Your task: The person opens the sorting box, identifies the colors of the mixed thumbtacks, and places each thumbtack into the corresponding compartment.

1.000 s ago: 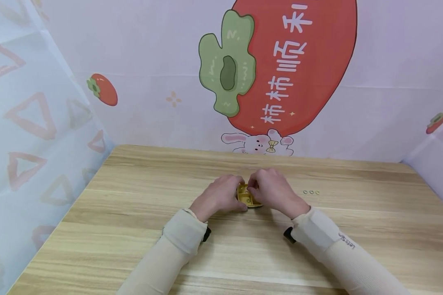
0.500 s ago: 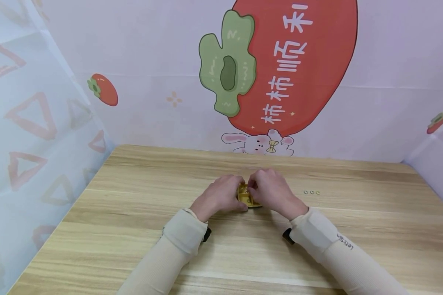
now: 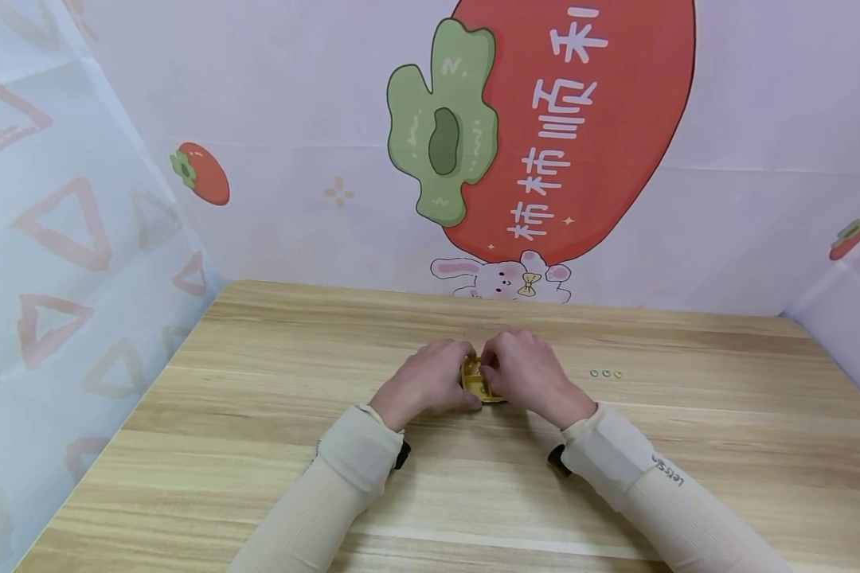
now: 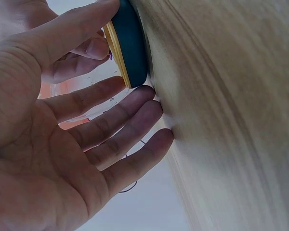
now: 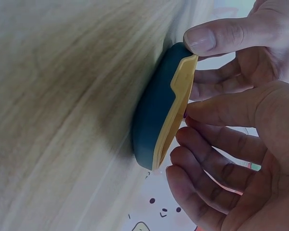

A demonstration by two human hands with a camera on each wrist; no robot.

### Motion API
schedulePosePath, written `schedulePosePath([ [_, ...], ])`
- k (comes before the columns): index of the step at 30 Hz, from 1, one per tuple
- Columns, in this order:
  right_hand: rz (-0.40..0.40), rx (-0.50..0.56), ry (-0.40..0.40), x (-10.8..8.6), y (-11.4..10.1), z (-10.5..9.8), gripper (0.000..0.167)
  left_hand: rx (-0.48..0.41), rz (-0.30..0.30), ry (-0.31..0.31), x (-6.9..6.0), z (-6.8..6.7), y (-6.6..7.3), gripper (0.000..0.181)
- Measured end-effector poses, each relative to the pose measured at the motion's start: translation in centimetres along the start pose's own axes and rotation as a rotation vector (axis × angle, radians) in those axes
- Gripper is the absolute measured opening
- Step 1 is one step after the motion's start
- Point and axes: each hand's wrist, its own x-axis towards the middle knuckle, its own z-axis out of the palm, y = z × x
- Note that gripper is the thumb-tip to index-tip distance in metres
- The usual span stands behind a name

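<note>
A small compartment box, yellow inside and teal outside, lies on the table between both hands. My left hand holds it by opposite sides, thumb at the near edge and index finger at the far edge. In the left wrist view its other fingers extend past the box. Over the box's right part, my right hand has thumb and index finger together at the opening. A tiny purple piece shows at those fingertips; its kind is mostly hidden. Small pieces lie in the compartments, too small to identify.
Three tiny rings lie in a row on the wooden table, right of the right hand. A printed cloth backdrop stands behind the table and at its sides.
The right wrist and forearm have shifted very slightly left. Both hands otherwise stay at the box, which has not visibly moved.
</note>
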Motion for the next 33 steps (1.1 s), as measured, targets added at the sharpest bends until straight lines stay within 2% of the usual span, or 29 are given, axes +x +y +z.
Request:
schedulePosePath([
  [23, 0.012, 0.008, -0.014, 0.08, 0.03, 0.18, 0.011, 0.002, -0.001, -0.005, 0.06, -0.04, -0.02, 0.062],
  [33, 0.017, 0.013, -0.006, -0.01, 0.07, 0.17, 0.004, -0.003, -0.003, 0.000, -0.03, -0.05, 0.01, 0.063],
])
